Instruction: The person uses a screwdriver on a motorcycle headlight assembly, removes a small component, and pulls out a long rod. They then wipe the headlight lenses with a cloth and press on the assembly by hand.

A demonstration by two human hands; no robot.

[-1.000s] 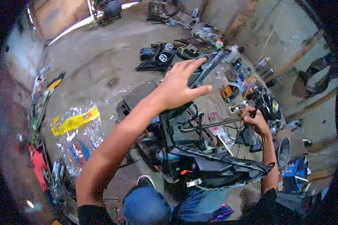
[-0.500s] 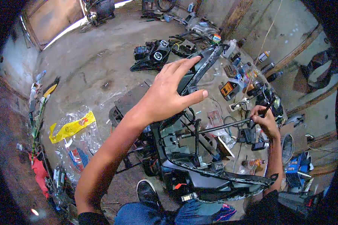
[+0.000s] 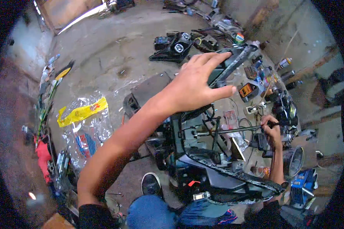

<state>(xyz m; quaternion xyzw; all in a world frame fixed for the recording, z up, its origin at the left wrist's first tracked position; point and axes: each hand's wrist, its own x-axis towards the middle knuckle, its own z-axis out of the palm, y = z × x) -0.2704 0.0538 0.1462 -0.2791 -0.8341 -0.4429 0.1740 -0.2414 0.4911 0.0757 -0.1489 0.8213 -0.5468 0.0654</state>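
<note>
A black plastic vehicle body panel (image 3: pixel 221 173) with rough, scuffed edges stands before me, with frame parts and cables inside its opening. My left hand (image 3: pixel 197 84) lies over its upper part, palm down, with fingers stretched and the thumb apart. Its fingertips appear to rest on the panel's upper arm; the exact contact is hidden. At the right, my right hand (image 3: pixel 271 129) is closed around the dark handle end of a long thin metal rod tool (image 3: pixel 237 130). The shaft runs left into the opening, where its tip meets a grey part (image 3: pixel 191 134).
A black headlight unit (image 3: pixel 174 47) lies on the floor beyond. Bottles, an orange-and-black box (image 3: pixel 248 91) and loose parts crowd the right side along the wall. Clear plastic with a yellow strip (image 3: pixel 84 112) lies left. A blue box (image 3: pixel 305 181) stands at lower right.
The whole view has shifted, so most things appear farther right. My right hand has turned the tool's handle and sits slightly lower in view. My left hand keeps its place over the panel.
</note>
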